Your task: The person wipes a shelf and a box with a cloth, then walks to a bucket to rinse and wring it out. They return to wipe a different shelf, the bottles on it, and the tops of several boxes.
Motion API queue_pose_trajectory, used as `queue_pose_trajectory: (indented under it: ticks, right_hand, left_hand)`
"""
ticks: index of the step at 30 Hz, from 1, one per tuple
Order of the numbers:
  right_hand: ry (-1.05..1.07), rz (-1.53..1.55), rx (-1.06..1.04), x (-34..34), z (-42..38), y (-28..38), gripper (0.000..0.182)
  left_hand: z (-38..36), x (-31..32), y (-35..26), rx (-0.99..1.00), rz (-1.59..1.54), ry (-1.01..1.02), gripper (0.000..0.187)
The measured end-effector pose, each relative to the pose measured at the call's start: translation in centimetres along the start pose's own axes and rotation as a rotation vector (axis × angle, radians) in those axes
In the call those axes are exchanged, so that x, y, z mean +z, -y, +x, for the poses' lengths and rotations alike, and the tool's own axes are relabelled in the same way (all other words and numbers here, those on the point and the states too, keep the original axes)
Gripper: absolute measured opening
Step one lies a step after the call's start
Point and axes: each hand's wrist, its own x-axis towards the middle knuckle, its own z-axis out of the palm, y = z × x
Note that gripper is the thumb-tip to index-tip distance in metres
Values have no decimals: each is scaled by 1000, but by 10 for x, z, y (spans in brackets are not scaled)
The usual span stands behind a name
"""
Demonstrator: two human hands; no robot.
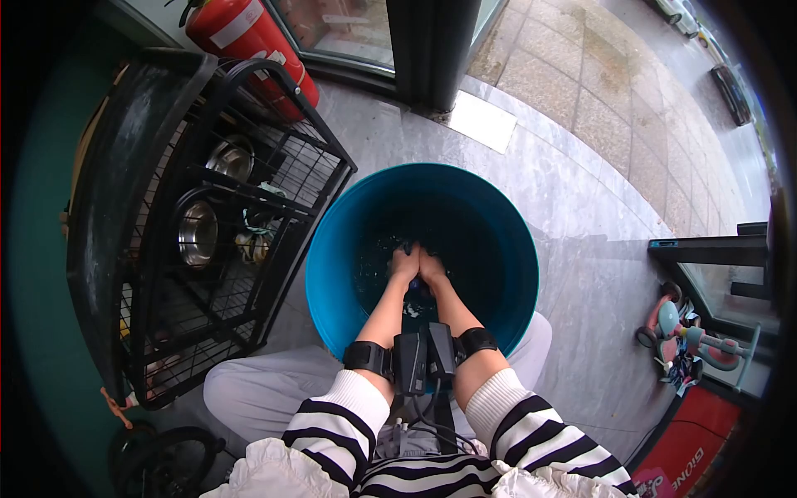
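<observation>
A large blue tub (320,282) stands on the floor between my knees, with dark water (382,241) in its bottom. Down inside it, my left hand (404,262) and my right hand (431,264) are pressed close together at the water. Their fingers curl inward and look closed. Something dark shows at the fingertips, but its kind is too dim to make out. Bubbles or splashes speckle the water around both hands. Each forearm wears a black strap with a black box, and these boxes sit side by side over the tub's near rim.
On the left stands a black wire rack (249,199) holding metal bowls (198,233). A red fire extinguisher (249,50) is behind it. A child's scooter (693,340) and a red sign panel (693,440) are at the right. Beyond the doorway lies paving (598,91).
</observation>
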Motion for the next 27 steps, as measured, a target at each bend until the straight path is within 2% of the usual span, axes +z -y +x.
queue_pose_trajectory:
  ticks: [2, 8, 12, 14, 15, 17, 19, 20, 22, 23, 24, 26, 27]
  right_hand:
    - [-239, -163, -143, -3, -7, 7, 55]
    - [-266, -86, -216, -13, -16, 12, 47]
    - [-220, -147, -194, -14, -19, 11, 44]
    - [-273, -265, -227, -12, -19, 12, 43]
    - [-273, -266, -227, -10, -20, 10, 43]
    - [-404, -216, -120, -9, -45, 23, 44]
    - [-380, -225, -104, -13, -41, 22, 45]
    - [-354, -235, -90, -13, -37, 22, 47]
    - [-320, -260, -113, -15, -20, 16, 47]
    - [-292, -284, -136, -14, -12, 12, 48]
    - [-292, -285, -135, -12, -5, 7, 48]
    - [-252, -3, -228, -10, 2, 1, 51]
    - [-254, -4, -227, -9, 7, -1, 51]
  left_hand:
    - [-1, -3, -2, 18, 10, 3, 50]
    - [-13, -6, -19, 6, 114, -38, 45]
    - [-20, -10, -19, 3, 163, -34, 46]
    - [-17, -13, -18, -3, 187, -43, 47]
    - [-12, -14, -17, 30, 294, -3, 49]
    - [-13, -19, -22, 68, 402, 39, 51]
    - [-20, -27, -28, -70, 451, 110, 70]
    - [-12, -18, -18, -73, 452, 108, 70]
    - [12, 7, 9, -295, 294, -62, 69]
    - [9, 5, 7, -297, 294, -62, 69]
    - [7, 3, 5, -339, 184, 20, 68]
    - [-1, -4, -4, -420, -37, 186, 65]
    - [-4, -7, -8, -458, -148, 268, 63]
